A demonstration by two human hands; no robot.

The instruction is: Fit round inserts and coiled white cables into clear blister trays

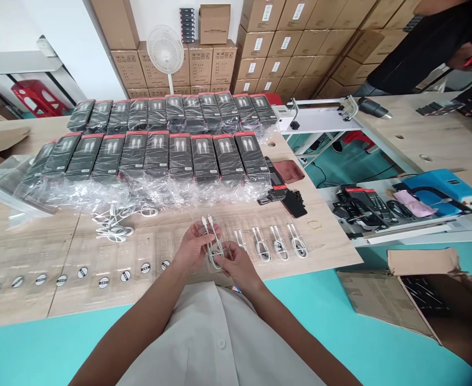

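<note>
A coiled white charging cable (211,231) is held in front of my chest, its two plugs pointing up and away. My left hand (191,247) pinches it below the plugs. At the lower loop, my right hand (239,264) grips the coil, which seems to sit in a clear plastic tray. Right of my hands, several coiled white cables (279,245) lie in clear trays on the table. To the left stretches a row of clear plastic trays (103,262) with round black-and-white stickers. Behind these rests a loose pile of white cables (115,228).
Two rows of black-and-red boxes (179,158) in clear film stand across the table (332,241). A rubber band (315,224) lies near the right edge. An open carton (381,295) is on the right, and a person in black (425,48) stands at the far right.
</note>
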